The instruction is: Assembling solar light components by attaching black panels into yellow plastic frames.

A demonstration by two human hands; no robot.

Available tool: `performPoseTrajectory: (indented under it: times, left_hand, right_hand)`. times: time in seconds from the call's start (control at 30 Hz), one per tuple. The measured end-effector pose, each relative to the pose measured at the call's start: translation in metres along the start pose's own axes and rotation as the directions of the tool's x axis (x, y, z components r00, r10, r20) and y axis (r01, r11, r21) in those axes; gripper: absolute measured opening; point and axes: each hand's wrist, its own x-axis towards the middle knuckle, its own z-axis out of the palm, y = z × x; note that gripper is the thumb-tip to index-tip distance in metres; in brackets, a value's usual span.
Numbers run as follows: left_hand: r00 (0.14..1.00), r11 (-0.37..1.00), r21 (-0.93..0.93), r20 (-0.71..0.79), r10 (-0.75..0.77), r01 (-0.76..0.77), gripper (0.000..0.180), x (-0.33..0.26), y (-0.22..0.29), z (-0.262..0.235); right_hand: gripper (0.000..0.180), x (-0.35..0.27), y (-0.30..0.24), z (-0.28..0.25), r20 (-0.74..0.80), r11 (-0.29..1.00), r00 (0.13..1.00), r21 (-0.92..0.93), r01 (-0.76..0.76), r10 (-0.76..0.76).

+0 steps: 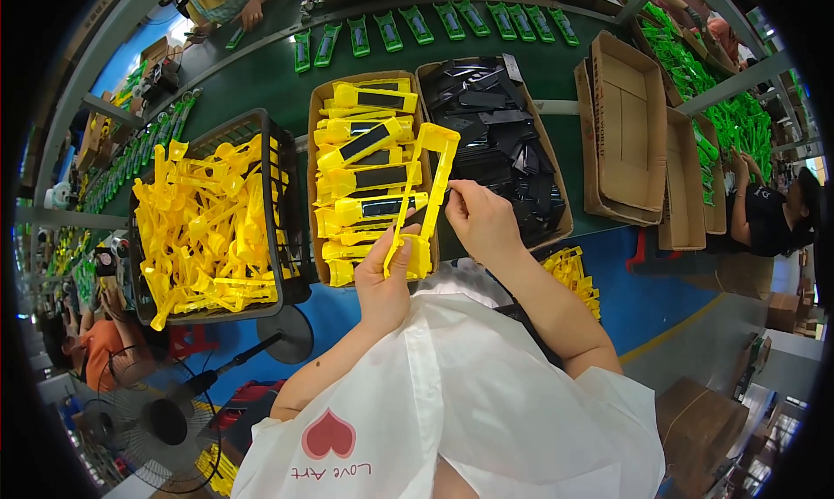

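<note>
My left hand (385, 277) grips the lower end of a long yellow plastic part (427, 176) and holds it upright over the boxes. My right hand (479, 218) pinches at the middle of that part, fingertips against its edge; whether a small black piece sits between them I cannot tell. Right behind it stands a cardboard box (311, 165) of yellow parts fitted with black strips (369, 140). A second cardboard box (556, 186) to the right holds loose black strips (495, 125). A black crate (280, 230) on the left is full of bare yellow parts (204, 230).
Empty cardboard boxes (625, 134) lie at the right. A green conveyor (261, 82) behind carries green parts (417, 23). Other people work at the far end, left and right edges. A floor fan (148, 412) stands lower left; more yellow parts (575, 273) sit below the table.
</note>
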Motion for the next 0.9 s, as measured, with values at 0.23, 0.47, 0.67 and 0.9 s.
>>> performPoseTrajectory:
  times: [0.23,0.47,0.67,0.9]
  left_hand:
    - [0.998,0.999,0.033,-0.052,-0.019,0.021,0.028,0.005,-0.001,0.007]
    - [0.991,0.995,-0.024,-0.085,-0.100,0.098,0.028,0.011,0.010,0.014]
    - [0.980,0.978,-0.166,-0.137,-0.146,0.122,0.028,0.013,-0.003,0.015]
    - [0.971,0.855,-0.489,-0.061,-0.230,0.171,0.029,0.031,-0.003,0.000]
  right_hand:
    - [0.015,0.006,-0.004,0.005,0.010,0.991,0.998,-0.116,-0.062,0.063]
    - [0.009,0.016,-0.001,0.012,-0.002,0.983,0.999,-0.177,-0.048,0.049]
    - [0.015,0.018,-0.005,0.021,0.061,0.963,0.998,-0.271,0.004,0.013]
    - [0.008,0.002,0.005,0.014,0.104,0.945,0.956,0.212,0.249,-0.276]
